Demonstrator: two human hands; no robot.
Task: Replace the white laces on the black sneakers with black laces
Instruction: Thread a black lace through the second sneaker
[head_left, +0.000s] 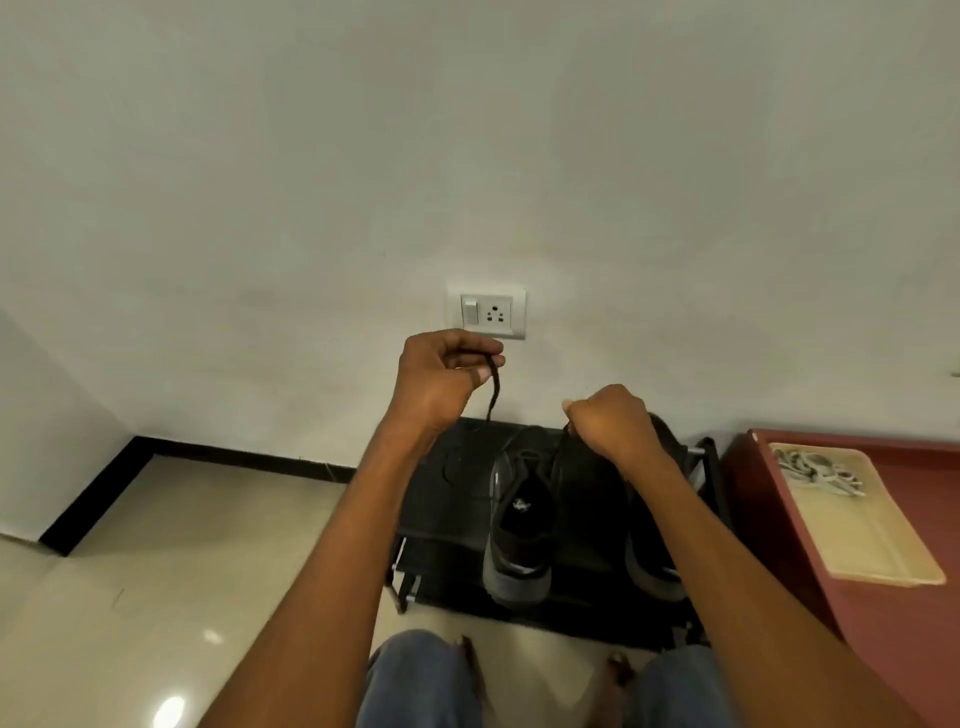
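Pulling both ends of the black lace (491, 396) taut over the left sneaker (519, 525) on the rack (447, 499): left hand (441, 379) pinching one end, right hand (608, 421) fisting the other. White laces (815, 467) already lying in the far-right tray (878, 551); probably finishing, tying remaining.

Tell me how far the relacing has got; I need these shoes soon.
Done: white laces lie in the beige tray. In hand: left hand and right hand each pull up a black lace end above the sneakers. Left: tying; I can't tell whether either sneaker's lacing is complete.
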